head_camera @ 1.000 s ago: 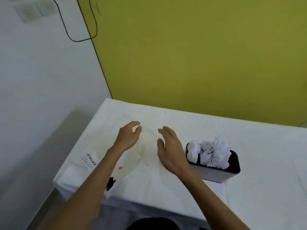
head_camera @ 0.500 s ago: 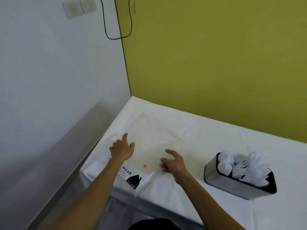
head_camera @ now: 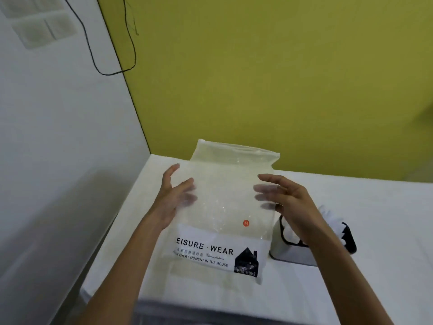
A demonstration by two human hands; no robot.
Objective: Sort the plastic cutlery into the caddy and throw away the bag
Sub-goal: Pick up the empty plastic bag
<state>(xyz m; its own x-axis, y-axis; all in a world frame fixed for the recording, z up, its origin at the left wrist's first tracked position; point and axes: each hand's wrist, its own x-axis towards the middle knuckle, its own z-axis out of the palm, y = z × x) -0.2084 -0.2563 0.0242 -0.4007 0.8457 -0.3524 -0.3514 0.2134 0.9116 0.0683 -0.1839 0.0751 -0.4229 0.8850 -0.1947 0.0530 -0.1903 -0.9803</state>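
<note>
A clear plastic bag (head_camera: 225, 202) printed "LEISURE WEAR" with a small red dot is held upright above the table, and it looks empty. My left hand (head_camera: 172, 198) grips its left edge, fingers showing through the plastic. My right hand (head_camera: 284, 200) grips its right edge the same way. Behind my right wrist stands the grey caddy (head_camera: 293, 255) with a black rim, and white plastic cutlery (head_camera: 334, 221) sticks out of its top. My right forearm hides much of the caddy.
The table (head_camera: 386, 207) has a white cloth and sits in a corner, white wall to the left, yellow-green wall behind. A black cable (head_camera: 112, 71) hangs on the wall above. The table's left edge (head_camera: 121, 228) drops to the floor.
The bag was lying flat on the table under my hands; both hands have lifted it upright by its sides. The view has shifted closer and to the left.
</note>
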